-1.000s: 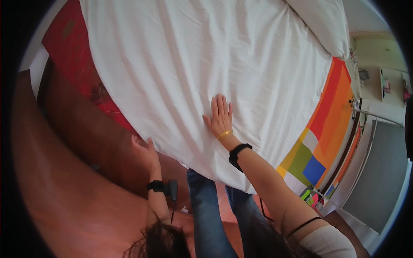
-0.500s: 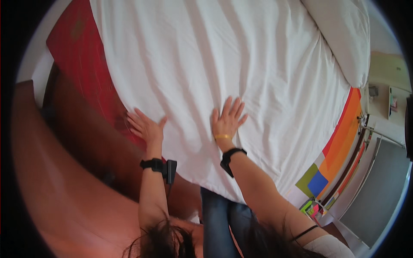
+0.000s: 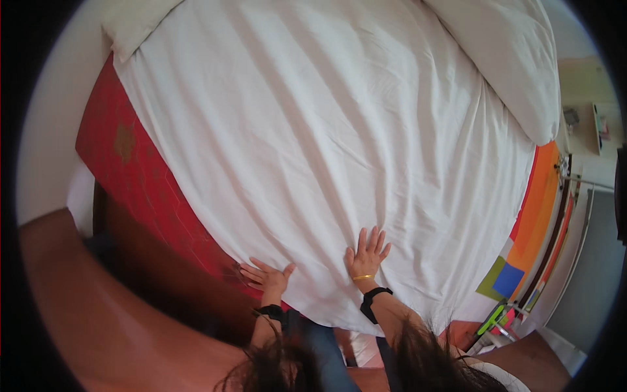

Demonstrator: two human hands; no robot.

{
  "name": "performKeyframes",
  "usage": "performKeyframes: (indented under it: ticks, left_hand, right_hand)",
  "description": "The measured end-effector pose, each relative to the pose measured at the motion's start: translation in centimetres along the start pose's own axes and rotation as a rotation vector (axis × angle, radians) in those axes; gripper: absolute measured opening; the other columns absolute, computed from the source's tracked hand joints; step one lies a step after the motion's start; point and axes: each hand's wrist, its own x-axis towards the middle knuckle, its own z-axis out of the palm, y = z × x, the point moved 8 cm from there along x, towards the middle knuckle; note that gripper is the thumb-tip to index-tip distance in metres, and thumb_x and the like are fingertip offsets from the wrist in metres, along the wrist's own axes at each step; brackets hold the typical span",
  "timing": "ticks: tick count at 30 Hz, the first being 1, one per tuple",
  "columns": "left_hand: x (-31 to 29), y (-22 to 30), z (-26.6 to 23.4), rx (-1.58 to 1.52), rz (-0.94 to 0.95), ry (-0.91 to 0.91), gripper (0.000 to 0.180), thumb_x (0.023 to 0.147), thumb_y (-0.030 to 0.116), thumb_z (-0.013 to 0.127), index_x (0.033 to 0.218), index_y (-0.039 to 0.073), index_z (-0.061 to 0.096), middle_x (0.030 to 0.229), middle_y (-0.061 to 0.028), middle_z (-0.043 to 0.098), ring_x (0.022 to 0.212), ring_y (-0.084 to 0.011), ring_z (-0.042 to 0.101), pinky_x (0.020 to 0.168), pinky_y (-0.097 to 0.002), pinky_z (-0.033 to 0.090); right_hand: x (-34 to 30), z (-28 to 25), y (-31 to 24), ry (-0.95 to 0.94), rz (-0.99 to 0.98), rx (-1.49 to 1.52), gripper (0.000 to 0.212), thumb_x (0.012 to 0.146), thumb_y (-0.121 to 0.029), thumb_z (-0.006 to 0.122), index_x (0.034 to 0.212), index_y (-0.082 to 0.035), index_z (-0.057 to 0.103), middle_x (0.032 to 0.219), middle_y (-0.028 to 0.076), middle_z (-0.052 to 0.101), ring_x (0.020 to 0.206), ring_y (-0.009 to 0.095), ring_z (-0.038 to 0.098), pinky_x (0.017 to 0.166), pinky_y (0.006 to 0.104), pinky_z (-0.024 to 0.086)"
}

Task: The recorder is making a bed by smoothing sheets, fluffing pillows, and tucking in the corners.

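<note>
A wrinkled white sheet (image 3: 307,144) covers most of the bed, its folds running lengthwise. My left hand (image 3: 269,276) lies at the sheet's left edge with fingers spread, partly over the red cover beneath. Flat on the sheet, further to the right, rests my right hand (image 3: 366,255), fingers apart, with a yellow band on its wrist. Each forearm wears a black strap. Along the left, the red patterned cover (image 3: 157,150) shows beyond the sheet. Neither hand grips anything.
Pale pillows (image 3: 503,59) lie at the far right, and another pillow (image 3: 140,26) sits at the far left. Orange and coloured bedding (image 3: 530,242) shows on the right side. A grey board (image 3: 591,255) stands beyond. Brown wood (image 3: 144,261) borders the left.
In the picture, both hands and the sheet sit lower, and more of the bed's far end shows, with a far-left pillow now visible. Both hands remain spread on the bedding.
</note>
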Motion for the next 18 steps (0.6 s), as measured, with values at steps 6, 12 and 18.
performKeyframes:
  ticks: [6, 12, 18]
  left_hand:
    - [-0.5, -0.1, 0.3, 0.043, 0.005, -0.042, 0.127, 0.048, 0.069, 0.055, 0.12, 0.002, -0.025, 0.124, -0.0242, -0.029, 0.116, -0.0379, -0.025, 0.094, -0.0539, 0.002]
    - [-0.3, 0.1, 0.7, 0.189, -0.082, -0.073, 0.128, 0.045, 0.074, 0.049, 0.121, 0.0, -0.022, 0.125, -0.0259, -0.026, 0.116, -0.0395, -0.024, 0.093, -0.0549, 0.007]
    - [-0.2, 0.2, 0.7, 0.25, -0.093, -0.107, 0.127, 0.048, 0.072, 0.051, 0.119, 0.0, -0.026, 0.122, -0.0255, -0.031, 0.115, -0.0388, -0.027, 0.094, -0.0535, 0.009]
  right_hand:
    - [0.8, -0.5, 0.6, 0.038, 0.044, 0.004, 0.055, 0.068, -0.034, 0.049, 0.118, -0.014, 0.038, 0.129, 0.015, 0.022, 0.119, 0.035, 0.017, 0.094, 0.0533, 0.005]
    - [0.1, 0.0, 1.0, 0.005, 0.026, -0.007, 0.055, 0.069, -0.035, 0.047, 0.12, -0.015, 0.036, 0.13, 0.015, 0.021, 0.121, 0.034, 0.015, 0.094, 0.0528, 0.005]
    - [0.0, -0.1, 1.3, 0.004, 0.076, 0.014, 0.056, 0.069, -0.035, 0.048, 0.121, -0.017, 0.034, 0.13, 0.013, 0.021, 0.121, 0.032, 0.015, 0.094, 0.0519, 0.005]
